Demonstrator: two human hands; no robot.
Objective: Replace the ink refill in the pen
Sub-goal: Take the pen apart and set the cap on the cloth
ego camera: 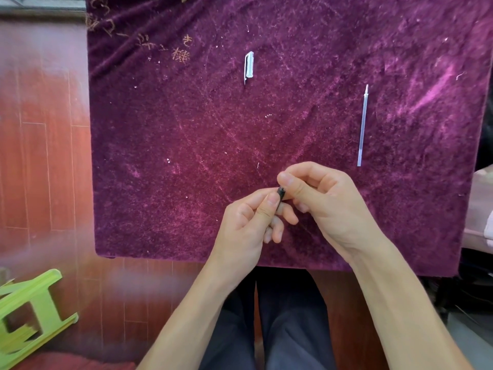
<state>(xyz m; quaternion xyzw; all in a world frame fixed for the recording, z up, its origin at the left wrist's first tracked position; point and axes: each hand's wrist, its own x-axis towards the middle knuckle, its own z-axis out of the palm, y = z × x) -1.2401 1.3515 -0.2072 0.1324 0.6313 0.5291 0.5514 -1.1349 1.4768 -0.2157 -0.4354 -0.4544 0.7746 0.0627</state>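
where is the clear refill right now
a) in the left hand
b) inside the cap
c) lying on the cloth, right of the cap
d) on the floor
c: the refill lies alone on the purple cloth, right of the cap, with both hands nearer the camera on a small dark piece.

Single head view, looking steeply down, close over velvet-covered table.
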